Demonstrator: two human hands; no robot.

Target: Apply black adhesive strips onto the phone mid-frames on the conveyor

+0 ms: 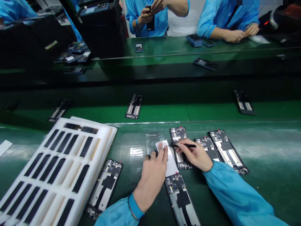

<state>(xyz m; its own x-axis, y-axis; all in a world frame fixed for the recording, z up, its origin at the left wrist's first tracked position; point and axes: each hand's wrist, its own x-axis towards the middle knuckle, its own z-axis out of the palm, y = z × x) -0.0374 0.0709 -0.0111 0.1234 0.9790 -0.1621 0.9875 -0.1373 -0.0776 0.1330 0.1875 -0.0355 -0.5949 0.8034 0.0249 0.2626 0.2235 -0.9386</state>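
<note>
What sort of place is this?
Likely a phone assembly or repair workshop: opened phones lie on the green bench, a white foam tray holds rows of black parts, and people across wear similar blue smocks.

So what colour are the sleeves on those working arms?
Bright blue, both sleeves; they show best in the head view.

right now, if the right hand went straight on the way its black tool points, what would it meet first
Most likely the fingers of the left hand, on the white sheet just past the tip of the black tool, though the height is unclear.
</note>
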